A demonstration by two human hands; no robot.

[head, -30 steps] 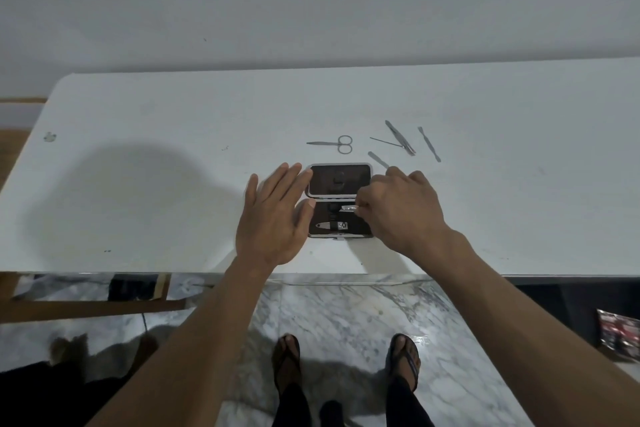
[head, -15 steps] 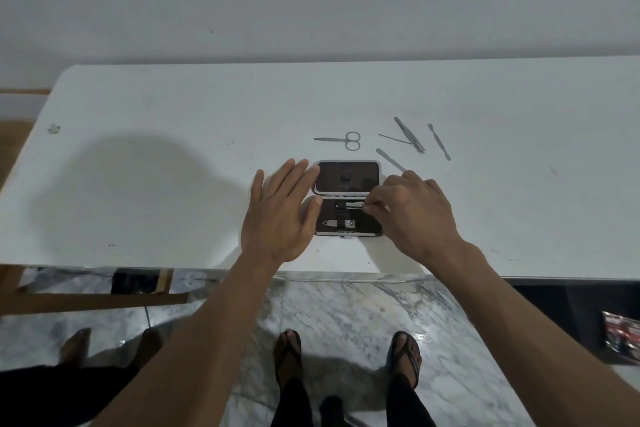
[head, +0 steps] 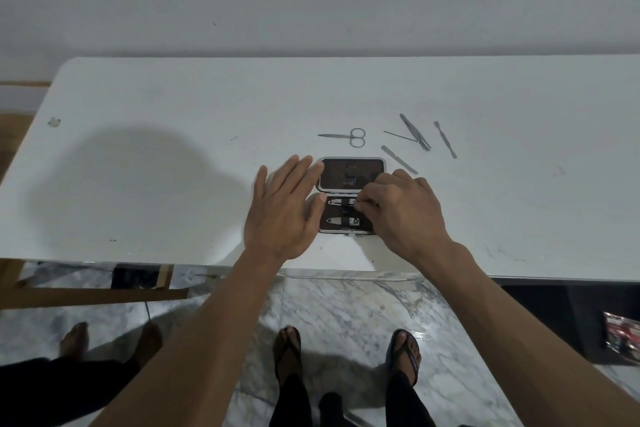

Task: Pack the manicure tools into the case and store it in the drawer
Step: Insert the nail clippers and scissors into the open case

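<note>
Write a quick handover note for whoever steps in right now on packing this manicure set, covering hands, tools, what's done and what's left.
Left hand: open, flat on the table, against the left edge of the open case.
Right hand: fingertips pinching the upper nail clipper into its strap.
Done: lower nail clipper already strapped in.
Loose behind the case: scissors, flat file, tweezers, thin pick, cuticle pusher.
Left: seat those five, close the case, store it; no drawer in view.

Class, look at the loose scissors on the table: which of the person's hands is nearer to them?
Left. The left hand has fingertips just below-left of the scissors; the right hand sits lower, over the case.
</note>
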